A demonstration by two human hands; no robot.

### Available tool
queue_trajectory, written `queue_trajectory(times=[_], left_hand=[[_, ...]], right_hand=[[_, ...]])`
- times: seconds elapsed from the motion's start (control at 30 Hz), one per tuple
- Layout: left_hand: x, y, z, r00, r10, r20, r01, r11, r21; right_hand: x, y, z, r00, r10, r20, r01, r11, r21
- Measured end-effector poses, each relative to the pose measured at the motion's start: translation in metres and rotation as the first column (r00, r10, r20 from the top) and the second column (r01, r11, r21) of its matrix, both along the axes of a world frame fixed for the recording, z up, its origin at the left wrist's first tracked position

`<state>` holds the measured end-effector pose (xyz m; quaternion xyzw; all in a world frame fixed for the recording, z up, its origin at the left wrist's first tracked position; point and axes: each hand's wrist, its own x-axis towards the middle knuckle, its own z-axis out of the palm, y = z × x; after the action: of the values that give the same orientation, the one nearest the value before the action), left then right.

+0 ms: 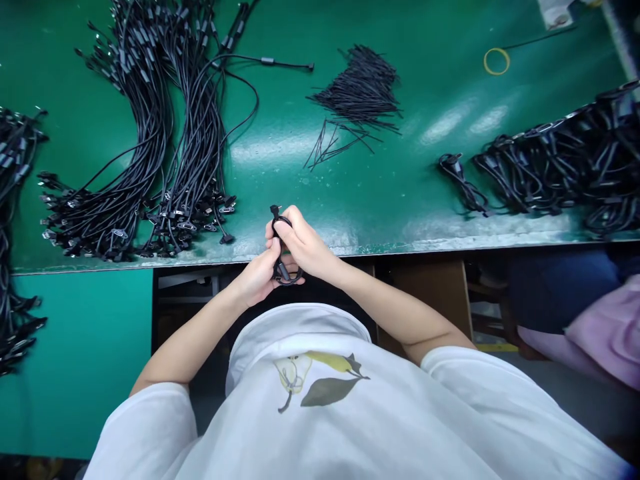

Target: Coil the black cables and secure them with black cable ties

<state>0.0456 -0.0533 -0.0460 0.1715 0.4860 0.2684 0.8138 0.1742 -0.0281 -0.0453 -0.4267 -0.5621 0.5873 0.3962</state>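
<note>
Both my hands meet at the near edge of the green table (350, 193), closed around one coiled black cable (283, 272). My left hand (259, 275) grips the coil from below. My right hand (300, 245) wraps over its top, where a connector end sticks up. A pile of thin black twist ties (361, 90) lies on the table beyond my hands.
Big bundles of loose black cables (150, 147) fan over the table's left side, with more at the far left edge (13, 200). Coiled, tied cables (565, 163) are heaped at the right. A yellow rubber band (496, 61) lies far right. Another person's clothing (595, 313) shows at right.
</note>
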Motion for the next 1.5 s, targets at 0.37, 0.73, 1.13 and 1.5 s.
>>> queue_trajectory(times=[0.37, 0.73, 1.13, 1.5], left_hand=[[0.006, -0.002, 0.004, 0.996, -0.027, 0.089, 0.008, 0.977, 0.213], [0.002, 0.002, 0.007, 0.98, -0.186, 0.071, 0.163, 0.954, 0.25], [0.021, 0.012, 0.006, 0.978, -0.015, 0.21, 0.015, 1.0, 0.005], [0.029, 0.023, -0.004, 0.966, -0.229, 0.122, 0.223, 0.973, 0.057]], right_hand=[[0.01, 0.017, 0.009, 0.893, -0.109, -0.436, -0.103, 0.895, -0.433], [0.002, 0.028, 0.013, 0.884, -0.172, -0.435, 0.041, 0.954, -0.296], [0.014, 0.045, 0.004, 0.834, -0.193, -0.517, -0.044, 0.911, -0.411], [0.027, 0.037, -0.01, 0.951, -0.308, 0.016, 0.299, 0.933, 0.199]])
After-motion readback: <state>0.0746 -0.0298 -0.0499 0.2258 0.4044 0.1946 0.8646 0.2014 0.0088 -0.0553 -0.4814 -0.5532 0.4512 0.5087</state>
